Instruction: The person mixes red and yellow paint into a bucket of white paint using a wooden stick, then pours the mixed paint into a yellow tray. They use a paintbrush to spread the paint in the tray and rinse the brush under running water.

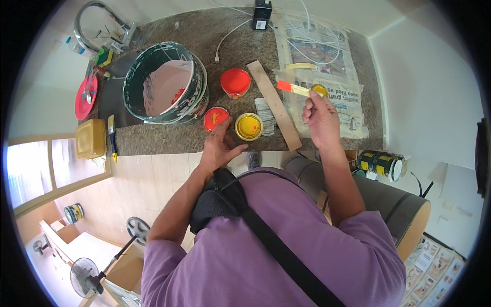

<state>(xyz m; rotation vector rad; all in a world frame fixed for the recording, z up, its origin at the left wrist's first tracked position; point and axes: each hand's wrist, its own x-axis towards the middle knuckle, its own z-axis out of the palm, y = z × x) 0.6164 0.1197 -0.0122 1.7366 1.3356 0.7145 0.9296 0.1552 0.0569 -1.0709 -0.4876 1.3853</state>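
A flat paint stick (293,87), its far end coated red, is pinched in my right hand (323,118) above the newspaper. My left hand (221,146) rests at the counter's front edge, thumb and fingers apart. Its fingertips touch the near edge of a round red-painted lid or tin (214,116) streaked with yellow. Right beside it stands an open tin of yellow paint (249,127) with a few orange-red spots on the surface. An open tin of red paint (236,83) sits farther back. Partly behind my right hand lies a small round yellow piece (319,90).
A large dark green bucket (134,97) holds pinkish paint with a red patch. A wooden strip (276,106) and a grey-streaked piece (264,116) lie beside the tins. Newspaper (353,110) covers the right side, under white cables (332,60). A paintbrush (112,135) lies at left, near the sink.
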